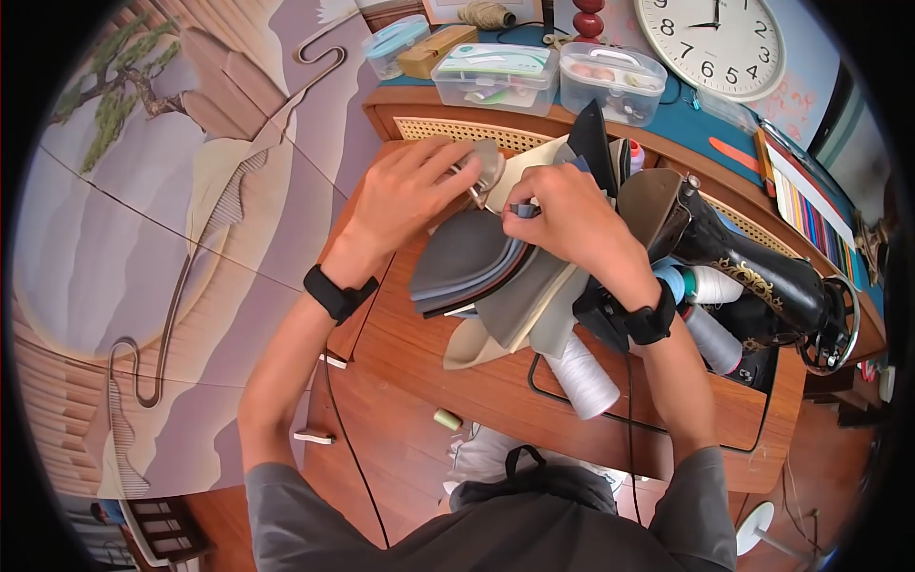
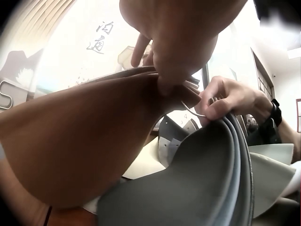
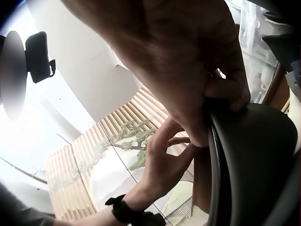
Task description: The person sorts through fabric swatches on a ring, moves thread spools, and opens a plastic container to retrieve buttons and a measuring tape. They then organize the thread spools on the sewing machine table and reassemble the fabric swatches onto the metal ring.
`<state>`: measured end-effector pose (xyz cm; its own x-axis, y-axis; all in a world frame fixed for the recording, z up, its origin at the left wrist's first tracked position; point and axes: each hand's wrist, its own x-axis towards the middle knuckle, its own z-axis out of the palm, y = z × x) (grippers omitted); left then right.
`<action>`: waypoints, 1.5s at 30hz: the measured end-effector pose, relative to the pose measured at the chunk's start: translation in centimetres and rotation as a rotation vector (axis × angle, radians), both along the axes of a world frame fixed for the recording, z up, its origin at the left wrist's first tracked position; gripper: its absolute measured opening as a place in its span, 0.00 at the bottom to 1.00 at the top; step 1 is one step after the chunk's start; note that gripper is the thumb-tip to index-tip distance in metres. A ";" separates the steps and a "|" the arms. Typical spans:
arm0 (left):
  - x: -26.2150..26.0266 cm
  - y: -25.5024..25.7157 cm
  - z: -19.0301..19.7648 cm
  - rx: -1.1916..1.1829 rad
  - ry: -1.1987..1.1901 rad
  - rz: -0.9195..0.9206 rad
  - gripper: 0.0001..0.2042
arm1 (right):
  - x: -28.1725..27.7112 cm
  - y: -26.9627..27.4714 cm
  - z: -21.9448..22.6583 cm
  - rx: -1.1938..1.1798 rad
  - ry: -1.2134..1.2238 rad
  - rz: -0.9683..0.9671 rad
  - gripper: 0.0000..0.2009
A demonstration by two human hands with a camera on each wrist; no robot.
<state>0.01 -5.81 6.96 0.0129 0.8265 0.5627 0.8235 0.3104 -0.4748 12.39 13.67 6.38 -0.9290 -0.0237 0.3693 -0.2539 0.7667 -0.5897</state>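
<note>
A bundle of leather-like swatches spreads over the wooden table under both hands. My left hand [image 1: 405, 195], at the left of the bundle, grips the narrow end of several brown swatches [image 2: 80, 136] between thumb and fingers. With thumb and forefinger, my right hand [image 1: 581, 224] pinches the narrow top of the dark grey swatches [image 1: 462, 253], which fan downward with blue and black ones beneath. A thin metal ring [image 2: 190, 110] runs between the two groups, close to both hands' fingertips. Cream and beige swatches [image 1: 472, 345] lie lower in the pile.
A black sewing machine [image 1: 753, 272] stands right of the bundle, with a white thread cone [image 1: 581, 377] and more spools near it. Plastic boxes [image 1: 496, 74] and a clock [image 1: 713, 43] occupy the raised back shelf. A cable [image 1: 355, 448] hangs from the left wrist.
</note>
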 end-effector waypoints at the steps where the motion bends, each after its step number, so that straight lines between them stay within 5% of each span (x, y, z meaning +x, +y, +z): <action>1: -0.3 0.1 0.0 0.001 -0.002 0.000 0.19 | 0.0 0.0 0.0 0.001 -0.002 0.000 0.09; 10: -2.7 2.0 0.0 -0.115 -0.037 -0.424 0.21 | -0.6 1.3 -0.5 0.018 -0.227 0.067 0.11; 13: -2.7 2.1 -0.4 -0.096 -0.365 -0.383 0.19 | -1.0 1.6 -0.7 0.001 -0.251 0.100 0.11; 15: -1.4 2.5 -0.2 0.017 -0.857 -0.259 0.19 | -1.2 1.4 -0.5 -0.024 -0.229 0.109 0.11; 19: -1.1 2.9 0.0 -0.080 -0.782 -0.256 0.20 | -0.9 1.1 -1.3 -0.026 -0.164 0.110 0.10; 21: -1.0 2.9 0.2 -0.060 -1.044 -0.207 0.22 | -0.8 1.2 -1.3 -0.053 -0.122 0.154 0.09; 25: -6.1 1.8 -3.3 0.380 -1.053 -0.206 0.22 | 0.6 0.9 -0.4 -0.104 -0.095 0.018 0.09; 27: -6.7 0.4 -1.5 0.573 -0.746 0.186 0.22 | 0.9 1.1 -0.7 -0.113 -0.084 -0.019 0.09; 30: -3.3 0.2 1.6 0.405 -0.562 0.336 0.20 | 1.3 1.3 -1.2 -0.142 -0.057 -0.051 0.10; 35: -4.1 0.6 -5.5 0.218 -0.530 0.134 0.16 | 1.9 1.5 -1.2 -0.225 -0.099 -0.063 0.11; 37: -3.2 0.9 -6.9 0.143 -1.264 0.189 0.15 | 1.9 2.0 -1.6 -0.226 -0.074 -0.044 0.15; 40: -2.1 0.8 -6.8 0.321 -1.408 0.040 0.16 | 1.9 2.0 -1.8 -0.299 -0.030 -0.090 0.21; 45: 3.7 1.8 -5.9 0.205 -1.364 -0.120 0.19 | 1.4 2.3 -2.1 -0.427 -0.048 -0.064 0.21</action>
<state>3.69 -3.96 1.07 -0.5758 0.7613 0.2981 0.6216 0.1708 0.7644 13.79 15.94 4.26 -0.9400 0.1803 0.2895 -0.1779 0.4649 -0.8673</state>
